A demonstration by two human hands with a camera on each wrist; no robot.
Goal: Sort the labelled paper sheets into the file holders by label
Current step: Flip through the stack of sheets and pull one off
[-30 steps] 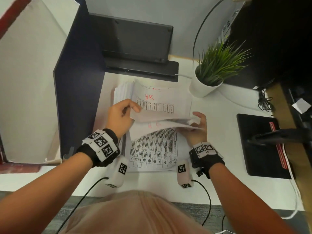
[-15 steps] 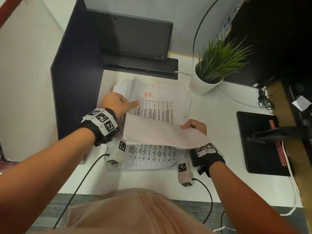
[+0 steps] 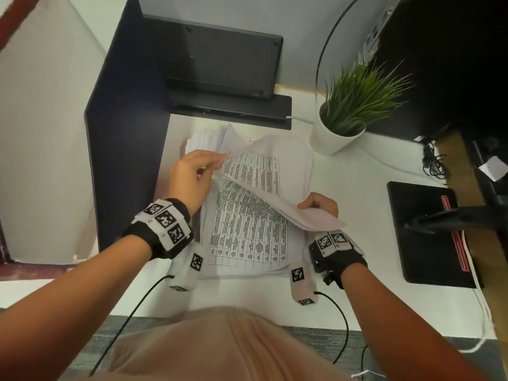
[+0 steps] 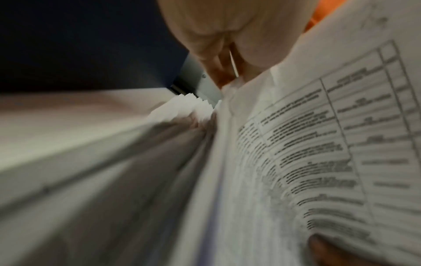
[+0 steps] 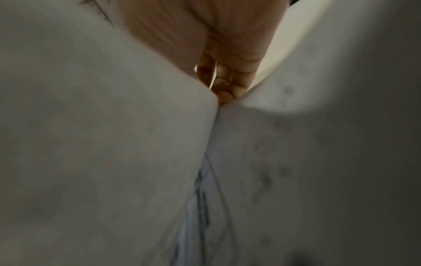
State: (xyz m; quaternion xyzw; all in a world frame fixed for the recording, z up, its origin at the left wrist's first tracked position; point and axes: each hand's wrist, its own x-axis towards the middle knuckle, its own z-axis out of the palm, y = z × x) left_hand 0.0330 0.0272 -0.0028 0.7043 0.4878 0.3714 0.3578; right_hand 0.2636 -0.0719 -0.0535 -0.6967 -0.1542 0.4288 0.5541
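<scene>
Far left: a dark partition panel [image 3: 129, 149] is standing along the left edge of the white desk [image 3: 357, 215]; no file holder can be identified with certainty.

Left of centre: the left hand [image 3: 192, 177] is being held over the left edge of the paper stack [image 3: 247, 237]. Its thumb and fingertips are pinching the far-left corner of a lifted sheet [image 3: 264, 177]; the left wrist view is showing the fingers [image 4: 218, 59] closed on the paper's edge.

Centre: the stack is lying just in front of the person, its long axis running near to far. The lifted sheet is being bowed upward, printed table facing up, spanning diagonally from the far-left pinch to the near-right one. A second pile is lying just beyond, its label mostly hidden.

Right of centre: the right hand [image 3: 319, 206] is gripping the near-right part of the lifted paper, fingers curled under it. In the right wrist view, fingertips [image 5: 225, 84] are wedged between two sheets.

Far right: a potted plant [image 3: 346, 116] and a black pad [image 3: 428, 232] are standing apart from the papers.

Judgement: the sheet is being shared by both hands, and the far pile is lying nearer the left hand.
</scene>
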